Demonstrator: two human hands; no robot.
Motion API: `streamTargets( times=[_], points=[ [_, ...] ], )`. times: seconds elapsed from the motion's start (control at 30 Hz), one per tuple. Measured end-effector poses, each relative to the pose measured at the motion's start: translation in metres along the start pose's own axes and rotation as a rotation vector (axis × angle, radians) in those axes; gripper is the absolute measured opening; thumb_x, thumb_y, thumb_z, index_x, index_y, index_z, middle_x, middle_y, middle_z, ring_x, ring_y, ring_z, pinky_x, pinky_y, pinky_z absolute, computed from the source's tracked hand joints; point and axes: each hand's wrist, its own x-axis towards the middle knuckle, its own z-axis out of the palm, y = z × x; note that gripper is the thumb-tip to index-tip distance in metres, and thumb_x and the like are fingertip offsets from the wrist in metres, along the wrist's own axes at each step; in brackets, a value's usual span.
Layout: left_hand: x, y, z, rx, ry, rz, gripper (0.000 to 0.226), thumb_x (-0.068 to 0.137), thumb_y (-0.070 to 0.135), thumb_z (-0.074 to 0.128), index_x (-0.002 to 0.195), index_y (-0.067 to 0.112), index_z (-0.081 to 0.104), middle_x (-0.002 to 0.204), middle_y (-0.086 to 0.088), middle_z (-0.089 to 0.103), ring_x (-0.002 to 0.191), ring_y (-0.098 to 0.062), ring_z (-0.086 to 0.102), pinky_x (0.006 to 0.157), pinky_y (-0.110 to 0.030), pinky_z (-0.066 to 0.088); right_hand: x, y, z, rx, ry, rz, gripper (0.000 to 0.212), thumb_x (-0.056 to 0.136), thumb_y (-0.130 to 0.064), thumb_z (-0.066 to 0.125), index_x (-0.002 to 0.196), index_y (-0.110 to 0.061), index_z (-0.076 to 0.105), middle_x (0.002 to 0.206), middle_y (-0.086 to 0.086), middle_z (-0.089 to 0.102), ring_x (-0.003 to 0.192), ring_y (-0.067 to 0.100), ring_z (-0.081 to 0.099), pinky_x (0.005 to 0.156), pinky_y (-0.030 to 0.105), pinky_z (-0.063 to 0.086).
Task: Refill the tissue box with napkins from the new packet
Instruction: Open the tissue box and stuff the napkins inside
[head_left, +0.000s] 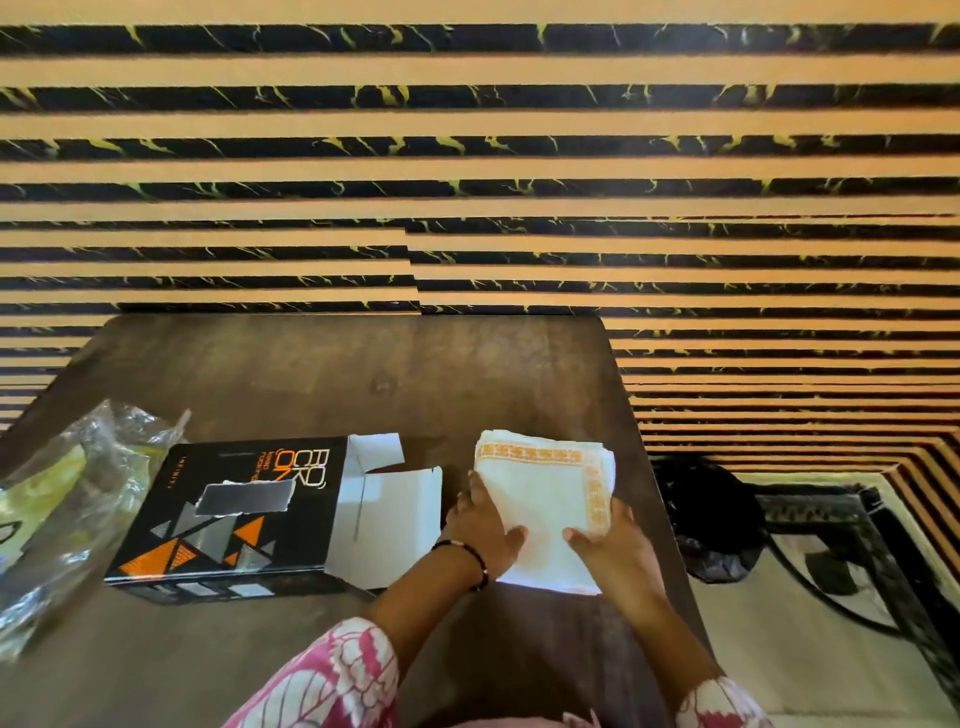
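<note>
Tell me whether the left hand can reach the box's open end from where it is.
Probably yes: the left hand holds the napkin stack right beside the tissue box, whose open flaps face it, nothing between.

You are working with one wide-angle view, sitting on the person's head and looking forward and down. It is taking in the dark wooden table (322, 374) from above and close by, with both forearms reaching in from the bottom edge. It is facing a striped wall (467, 156) that is filling the upper half, its straight lines bending toward the corners. With only one camera running, nothing is being shared between views.
</note>
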Motion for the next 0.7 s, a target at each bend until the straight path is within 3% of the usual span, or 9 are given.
streamTargets(
  times=[0.13,0.3,0.43,0.57,0.7],
  points=[
    [0.002,0.008,-0.004,-0.185,0.099,-0.054,0.071,0.088,0.04,0.054,0.14,0.007,0.018,0.139,-0.015,0.043,0.123,-0.033,0.047,0.104,-0.042,0.041,0.008,0.006,-0.008,0.102,-0.059,-0.017,0.05,0.08,-0.027,0.069,0.122,-0.018,0.044,0.12,0.003,0.06,0.091,0.014,0.057,0.055,0.015,0.042],
    [0.003,0.013,-0.005,-0.68,0.123,-0.236,0.05,0.086,0.032,0.061,0.124,0.005,0.043,0.124,-0.014,0.057,0.111,-0.032,0.055,0.095,-0.041,0.044,0.011,0.01,-0.014,0.141,-0.11,-0.041,0.051,0.081,-0.024,0.069,0.125,-0.018,0.043,0.122,0.002,0.059,0.094,0.015,0.057,0.058,0.013,0.04],
    [0.001,0.011,-0.007,-0.951,-0.014,-0.257,0.05,0.075,0.035,0.07,0.116,0.011,0.054,0.11,-0.011,0.065,0.1,-0.031,0.061,0.094,-0.049,0.048,0.013,0.017,-0.015,0.175,-0.124,-0.047,0.049,0.08,-0.026,0.07,0.122,-0.019,0.045,0.121,0.003,0.06,0.087,0.011,0.054,0.06,0.017,0.044],
    [0.003,0.007,-0.013,-1.144,-0.212,-0.161,0.056,0.065,0.026,0.076,0.117,0.014,0.058,0.112,-0.014,0.068,0.102,-0.035,0.064,0.09,-0.052,0.051,0.014,0.021,-0.015,0.217,-0.112,-0.043,0.05,0.079,-0.027,0.071,0.123,-0.02,0.048,0.12,0.002,0.061,0.1,0.019,0.062,0.08,0.032,0.053],
    [0.003,0.004,-0.015,-1.204,-0.319,-0.168,0.05,0.072,0.017,0.074,0.119,0.016,0.056,0.116,-0.015,0.066,0.104,-0.036,0.062,0.084,-0.051,0.053,0.013,0.027,-0.015,0.221,-0.122,-0.093,0.047,0.078,-0.032,0.072,0.118,-0.025,0.049,0.118,-0.001,0.062,0.099,0.017,0.063,0.079,0.032,0.054]
  ],
)
